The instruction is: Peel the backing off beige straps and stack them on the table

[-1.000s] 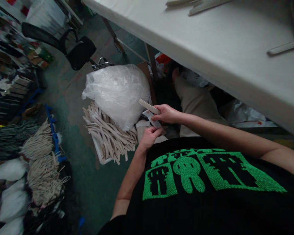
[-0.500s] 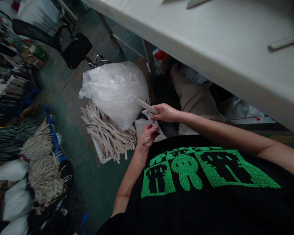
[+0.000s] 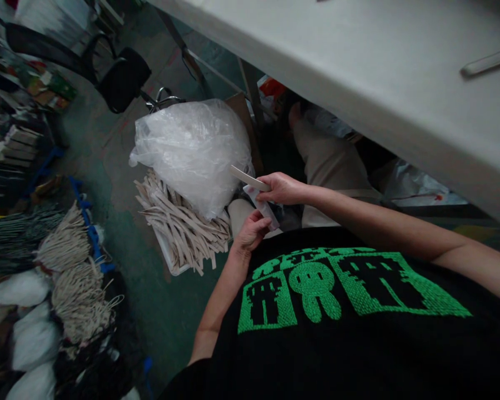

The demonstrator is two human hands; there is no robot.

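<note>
My right hand (image 3: 284, 188) pinches a flat beige strip (image 3: 245, 176), whose free end points out to the left. Just below it, my left hand (image 3: 253, 229) grips a small clear plastic bag (image 3: 266, 210) between thumb and fingers. The bag spans the gap between both hands, and its upper end lies close under the right fingers; whether they hold it too I cannot make out. Beyond my left hand, a pile of similar beige strips (image 3: 187, 228) fills a white tray (image 3: 166, 253). A large bulging clear plastic bag (image 3: 194, 150) rests over the pile's far side.
A pale table (image 3: 358, 72) runs along the upper right, with a thin strip (image 3: 489, 61) on it. A black office chair (image 3: 120, 80) stands at the upper left. Bundles of cords (image 3: 81, 294) and white bags (image 3: 35, 339) lie at the left beside a blue edge (image 3: 89, 228).
The small bag looks straighter and flatter between the hands. Both hands keep their hold in nearly the same place. The whole view has shifted slightly.
</note>
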